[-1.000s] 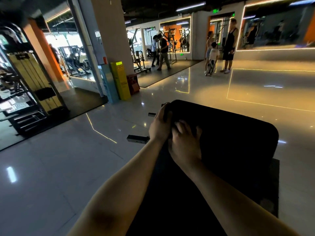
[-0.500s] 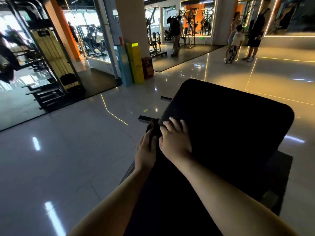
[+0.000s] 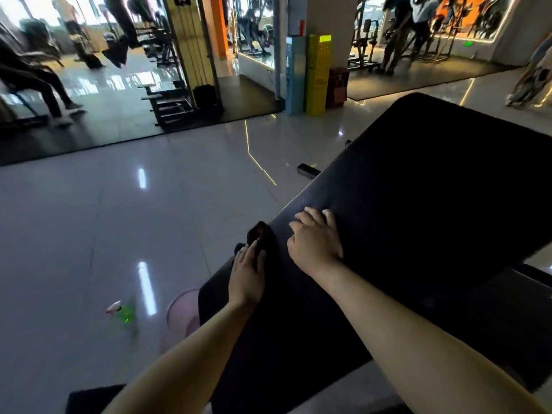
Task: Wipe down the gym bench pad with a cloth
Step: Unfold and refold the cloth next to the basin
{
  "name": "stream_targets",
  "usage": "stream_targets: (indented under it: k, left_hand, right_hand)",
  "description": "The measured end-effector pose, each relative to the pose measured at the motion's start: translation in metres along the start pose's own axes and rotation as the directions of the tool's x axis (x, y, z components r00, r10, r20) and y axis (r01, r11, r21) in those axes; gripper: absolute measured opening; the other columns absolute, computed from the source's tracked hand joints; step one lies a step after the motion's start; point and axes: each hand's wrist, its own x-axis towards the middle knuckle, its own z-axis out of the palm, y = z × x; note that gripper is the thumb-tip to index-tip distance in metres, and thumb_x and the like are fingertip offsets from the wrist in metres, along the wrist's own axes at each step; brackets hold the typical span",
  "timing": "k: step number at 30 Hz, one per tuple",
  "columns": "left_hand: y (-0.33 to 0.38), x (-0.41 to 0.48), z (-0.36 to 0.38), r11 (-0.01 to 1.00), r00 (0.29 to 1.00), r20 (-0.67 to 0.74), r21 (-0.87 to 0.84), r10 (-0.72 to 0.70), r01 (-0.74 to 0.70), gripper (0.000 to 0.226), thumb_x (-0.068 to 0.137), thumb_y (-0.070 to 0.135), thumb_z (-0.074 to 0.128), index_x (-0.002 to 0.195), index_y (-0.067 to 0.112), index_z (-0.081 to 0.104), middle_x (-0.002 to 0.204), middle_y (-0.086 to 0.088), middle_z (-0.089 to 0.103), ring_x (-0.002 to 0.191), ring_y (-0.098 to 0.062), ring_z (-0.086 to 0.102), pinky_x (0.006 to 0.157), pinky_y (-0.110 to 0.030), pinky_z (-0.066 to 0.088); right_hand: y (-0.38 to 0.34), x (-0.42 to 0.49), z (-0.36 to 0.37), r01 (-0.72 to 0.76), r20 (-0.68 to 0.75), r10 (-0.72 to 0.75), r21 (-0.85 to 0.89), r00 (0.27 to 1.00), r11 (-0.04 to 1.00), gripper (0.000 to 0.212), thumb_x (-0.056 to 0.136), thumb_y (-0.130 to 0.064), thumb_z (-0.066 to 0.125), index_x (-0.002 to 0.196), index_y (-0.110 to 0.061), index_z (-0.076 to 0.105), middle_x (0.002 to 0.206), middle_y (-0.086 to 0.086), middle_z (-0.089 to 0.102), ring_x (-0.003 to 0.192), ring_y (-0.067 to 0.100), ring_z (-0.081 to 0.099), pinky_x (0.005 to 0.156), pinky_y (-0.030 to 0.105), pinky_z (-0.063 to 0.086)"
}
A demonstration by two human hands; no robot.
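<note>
The black gym bench pad fills the right half of the head view, sloping away from me. A dark brown cloth sits bunched at the pad's left edge, pressed there by my left hand, whose fingers lie over it. My right hand rests flat on the pad just right of the cloth, fingers spread and holding nothing.
A green spray bottle with a pink trigger and a pink bucket stand on the glossy floor left of the bench. A bench foot sticks out on the floor. Weight machines, a yellow box and people are farther off.
Both hands have slid back toward me along the pad's left edge, the left dragging the cloth. My view has dropped and turned left, revealing the bottle and bucket.
</note>
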Motion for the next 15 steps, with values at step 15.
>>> stream_targets:
  k: [15]
  left_hand:
    - [-0.029, -0.144, -0.123, 0.792, 0.968, -0.001, -0.575, -0.252, 0.206, 0.017, 0.104, 0.016, 0.054, 0.109, 0.028, 0.064, 0.094, 0.015, 0.074, 0.089, -0.003, 0.069, 0.077, -0.015, 0.052]
  right_hand:
    - [-0.130, -0.106, 0.012, -0.211, 0.405, -0.227, 0.787, 0.886, 0.580, 0.038, 0.093, -0.037, 0.059, 0.129, -0.030, 0.057, 0.115, -0.002, 0.068, 0.107, 0.018, 0.062, 0.094, 0.036, 0.050]
